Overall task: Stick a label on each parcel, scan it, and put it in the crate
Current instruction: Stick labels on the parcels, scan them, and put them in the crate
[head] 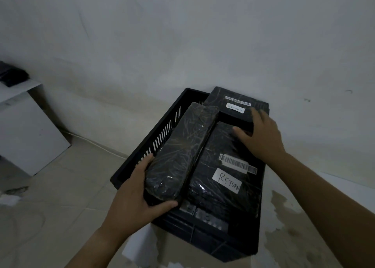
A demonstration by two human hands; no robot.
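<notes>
**boxguy:** so what's each grip doing, nearest first?

**tapefan:** Closest in, the left grip (138, 190) is wrapped round the near end of the long parcel (182, 152), with the thumb under the end and the fingers up its left side. That parcel runs lengthwise over the left half of the crate (158, 133), touching the big parcel (219, 198) beside it. Can't tell if it's resting on the bottom. The big parcel fills the right half and has a barcode (237, 163) and a white RETURN label (228, 180) on top.

**boxguy:** and further back?

**tapefan:** The right grip (261, 135) clasps the near edge of the far parcel (223, 94), fingers on top and thumb at the side. That one perches over the crate's far right corner by the wall (182, 34). It has its own barcode strip (237, 101) and small label (235, 107). The crate sits on the tiled floor (60, 196). Off to the left there's a white tabletop (18, 87) with something dark (14, 76) on it, too dim to make out.
</notes>
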